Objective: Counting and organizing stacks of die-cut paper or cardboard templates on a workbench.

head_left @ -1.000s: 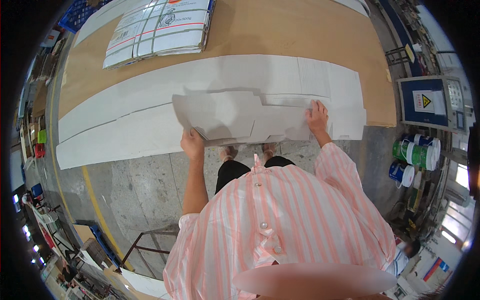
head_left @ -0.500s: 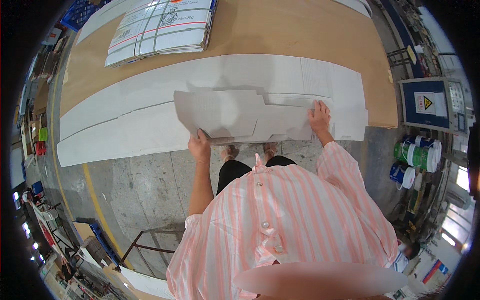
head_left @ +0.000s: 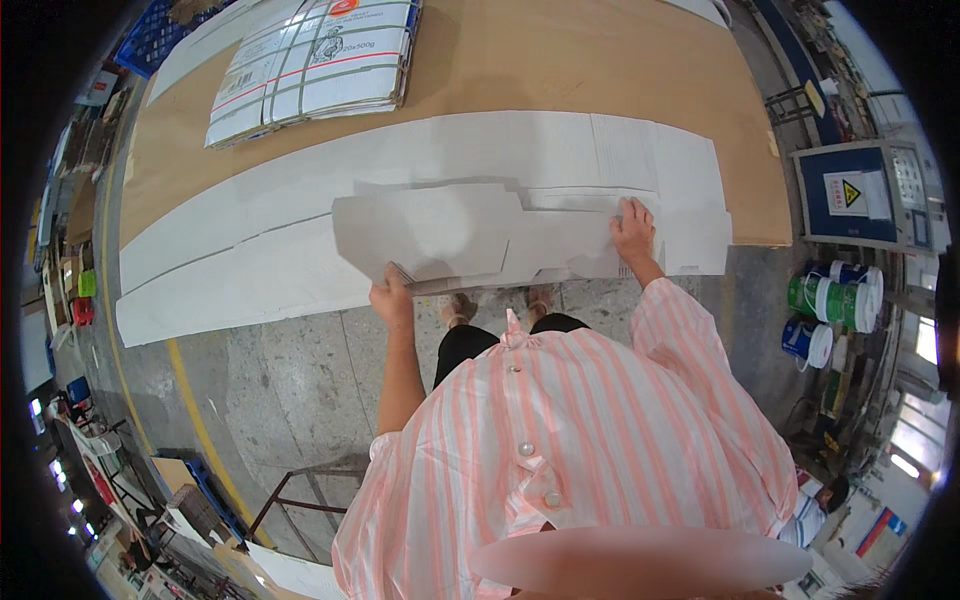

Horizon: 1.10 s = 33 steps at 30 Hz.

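Note:
A small stack of flat, die-cut grey-white cardboard blanks (head_left: 430, 225) lies in front of me, with notches and flaps along its edges. My left hand (head_left: 393, 297) is closed on the near edge of its left part, the thumb on top, and several layered edges show beside the fingers. At the right end, my right hand (head_left: 634, 236) has its fingers bent over the cardboard. Beneath the blanks a long white cardboard sheet (head_left: 240, 285) stretches across the table's near side, its near edge overhanging the floor.
Brown board covers the table (head_left: 580, 70). A strapped bundle of white printed cartons (head_left: 315, 75) sits at the far left, near a blue crate (head_left: 150, 40). Right of the table stand a blue cabinet (head_left: 815, 190) and several paint buckets (head_left: 828, 303). A metal frame (head_left: 275, 500) is behind me, left.
The left end of the blanks has moved slightly left and come down flatter, with my left hand along. My right hand stays at the right end of the blanks.

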{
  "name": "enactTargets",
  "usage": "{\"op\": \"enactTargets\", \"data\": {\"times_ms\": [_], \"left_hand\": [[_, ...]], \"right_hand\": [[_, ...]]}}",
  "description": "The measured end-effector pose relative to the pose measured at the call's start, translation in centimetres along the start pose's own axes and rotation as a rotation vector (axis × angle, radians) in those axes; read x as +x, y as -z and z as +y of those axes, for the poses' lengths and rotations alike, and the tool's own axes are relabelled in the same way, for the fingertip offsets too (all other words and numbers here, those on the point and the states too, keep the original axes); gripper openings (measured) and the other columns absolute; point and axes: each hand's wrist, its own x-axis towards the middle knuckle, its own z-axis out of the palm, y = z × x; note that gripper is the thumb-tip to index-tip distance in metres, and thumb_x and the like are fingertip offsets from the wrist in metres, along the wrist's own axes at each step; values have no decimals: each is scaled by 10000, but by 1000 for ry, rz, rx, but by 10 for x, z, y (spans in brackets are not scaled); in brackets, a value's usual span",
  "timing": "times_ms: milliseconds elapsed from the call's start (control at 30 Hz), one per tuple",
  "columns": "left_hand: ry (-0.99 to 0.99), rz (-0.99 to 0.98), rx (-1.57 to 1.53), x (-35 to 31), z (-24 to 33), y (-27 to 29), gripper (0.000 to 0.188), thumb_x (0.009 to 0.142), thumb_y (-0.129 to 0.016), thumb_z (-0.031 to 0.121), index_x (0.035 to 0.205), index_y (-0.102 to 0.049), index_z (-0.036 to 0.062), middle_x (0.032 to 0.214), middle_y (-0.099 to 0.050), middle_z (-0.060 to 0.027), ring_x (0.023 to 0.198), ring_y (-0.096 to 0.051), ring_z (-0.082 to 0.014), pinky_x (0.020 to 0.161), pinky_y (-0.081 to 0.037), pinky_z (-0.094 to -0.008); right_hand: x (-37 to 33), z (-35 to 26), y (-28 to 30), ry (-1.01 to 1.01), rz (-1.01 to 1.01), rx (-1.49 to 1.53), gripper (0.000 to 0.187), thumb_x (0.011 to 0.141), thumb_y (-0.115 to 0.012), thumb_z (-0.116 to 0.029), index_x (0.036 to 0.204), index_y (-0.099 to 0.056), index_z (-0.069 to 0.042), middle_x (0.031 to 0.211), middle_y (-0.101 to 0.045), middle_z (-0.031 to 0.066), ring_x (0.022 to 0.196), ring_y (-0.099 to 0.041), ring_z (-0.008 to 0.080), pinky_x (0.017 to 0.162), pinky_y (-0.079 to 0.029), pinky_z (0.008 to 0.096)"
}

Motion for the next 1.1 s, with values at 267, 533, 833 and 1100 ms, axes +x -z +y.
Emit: {"op": "enactTargets", "data": {"times_ms": [267, 533, 833, 1100], "left_hand": [[655, -37, -542, 12, -2, -9, 250, 829, -601, 163, 876, -590, -83, 881, -603, -100, 749, -562, -180, 654, -447, -329], [656, 83, -1050, 9, -12, -10, 338, 791, -656, 189, 935, -551, -99, 917, -605, -132, 776, -579, -219, 672, -466, -349], [173, 171, -156, -9, 23, -11, 577, 813, -609, 273, 1224, -384, -64, 1094, -554, -166, 989, -534, -297, 869, -403, -394], [532, -267, -1652, -79, 41, -50, 531, 879, -466, 448, 1240, -434, 61, 1180, -524, -71, 1042, -497, -242, 832, -411, -411]], "right_hand": [[5, 52, -37, 195, 252, -21, 498, 792, -554, -264, 1250, -442, -102, 1281, -414, 161, 1191, -362, 337, 948, -322, 488], [7, 12, -13, 111, 60, -58, 520, 795, -548, -292, 1269, -416, -126, 1312, -383, 126, 1189, -348, 335, 924, -331, 502], [26, 22, 12, 179, -98, -110, 469, 777, -575, -292, 1192, -473, -101, 1201, -451, 135, 1068, -417, 338, 896, -361, 449], [29, 34, 23, 421, -77, -57, 431, 753, -595, -229, 1150, -494, -94, 1089, -477, 137, 1012, -428, 335, 871, -377, 418]]}}
